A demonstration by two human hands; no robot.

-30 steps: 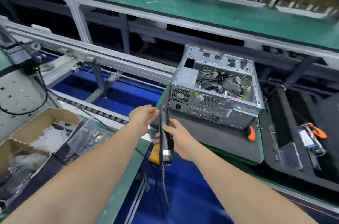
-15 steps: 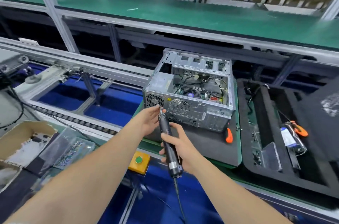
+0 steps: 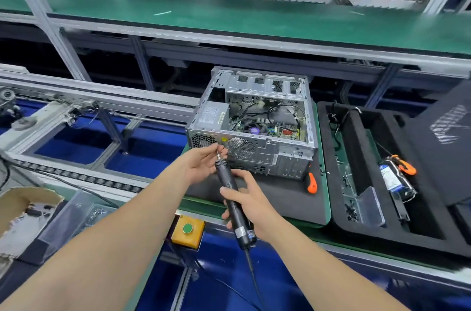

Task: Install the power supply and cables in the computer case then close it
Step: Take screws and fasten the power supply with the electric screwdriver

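Computer case [image 3: 265, 157], lying on a black mat [image 3: 280, 198] on the green desk [image 3: 201, 205], open side up, with its rear panel and fan grilles facing the viewer. Inside are the power supply [image 3: 212, 115], at the left end, and loose cables [image 3: 257, 106] over the mainboard. The right hand [image 3: 252, 206] grips the body of a black corded electric screwdriver [image 3: 230, 190], held tilted in front of the rear panel, bit uppermost. The left hand [image 3: 200, 164] pinches the bit tip between thumb and fingertips; whether a screw sits there cannot be told. An orange-handled tool [image 3: 311, 183] lies on the mat just beside the case's right corner. A black foam tray [image 3: 382, 241] stands to the right, and a yellow box with a green button [image 3: 188, 230] sits below the desk's front edge.
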